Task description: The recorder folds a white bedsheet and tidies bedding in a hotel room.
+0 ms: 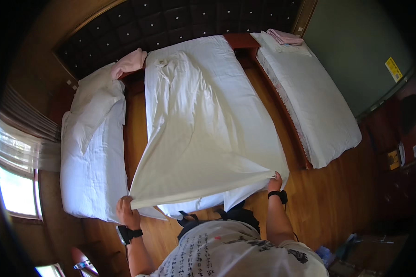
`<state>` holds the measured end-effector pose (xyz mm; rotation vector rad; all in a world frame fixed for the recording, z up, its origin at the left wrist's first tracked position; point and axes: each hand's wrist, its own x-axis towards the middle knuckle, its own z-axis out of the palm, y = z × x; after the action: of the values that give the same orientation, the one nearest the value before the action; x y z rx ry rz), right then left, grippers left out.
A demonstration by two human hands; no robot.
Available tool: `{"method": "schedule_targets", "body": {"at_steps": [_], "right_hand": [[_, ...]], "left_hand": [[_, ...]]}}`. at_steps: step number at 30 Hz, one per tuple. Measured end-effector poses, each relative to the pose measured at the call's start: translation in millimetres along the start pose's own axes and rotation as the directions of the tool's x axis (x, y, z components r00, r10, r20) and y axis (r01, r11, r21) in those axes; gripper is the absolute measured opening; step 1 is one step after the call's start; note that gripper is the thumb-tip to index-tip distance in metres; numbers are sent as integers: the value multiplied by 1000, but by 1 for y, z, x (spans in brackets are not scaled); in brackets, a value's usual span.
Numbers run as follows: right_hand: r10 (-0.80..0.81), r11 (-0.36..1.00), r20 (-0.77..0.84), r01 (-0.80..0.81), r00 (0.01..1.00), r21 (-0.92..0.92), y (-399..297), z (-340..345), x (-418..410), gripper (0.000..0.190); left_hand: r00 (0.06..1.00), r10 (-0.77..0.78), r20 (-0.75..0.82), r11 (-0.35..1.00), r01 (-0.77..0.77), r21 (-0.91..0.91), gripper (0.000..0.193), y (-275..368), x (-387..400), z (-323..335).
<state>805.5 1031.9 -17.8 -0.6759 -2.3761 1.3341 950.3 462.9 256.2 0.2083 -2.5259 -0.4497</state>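
A cream-white cloth cover [190, 152], perhaps a duvet cover, stretches from my hands up over the middle bed [253, 114]. My left hand [126, 211] grips its near left corner, beside the foot of the left bed. At the near right corner, my right hand [275, 183] pinches the cloth edge. The hem runs nearly taut between both hands, above the foot of the middle bed. Farther up, the cover lies bunched and creased toward the headboard. Parts of the white sheet beneath it are hidden.
Left stands another bed [93, 187] with a rumpled white pillow and a pink folded cloth [130, 63] near its head. On the right bed [308, 93] lies a pink folded towel [285, 36]. Wooden floor [326, 197] shows between the beds. A dark tufted headboard [190, 20] spans the wall.
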Motion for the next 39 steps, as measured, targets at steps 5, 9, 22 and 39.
{"method": "schedule_targets", "body": {"at_steps": [5, 9, 22, 39], "right_hand": [[2, 980, 132, -28, 991, 195, -53, -12, 72, 28], [-246, 957, 245, 196, 938, 213, -192, -65, 111, 16], [-299, 387, 585, 656, 754, -648, -144, -115, 124, 26], [752, 545, 418, -837, 509, 40, -10, -62, 202, 29]], "left_hand": [[970, -224, 93, 917, 178, 356, 33, 2, -10, 17], [929, -370, 12, 879, 346, 328, 33, -31, -22, 39], [610, -792, 18, 570, 729, 378, 28, -54, -107, 152], [450, -839, 305, -176, 305, -936, 34, 8, -30, 155]]}}
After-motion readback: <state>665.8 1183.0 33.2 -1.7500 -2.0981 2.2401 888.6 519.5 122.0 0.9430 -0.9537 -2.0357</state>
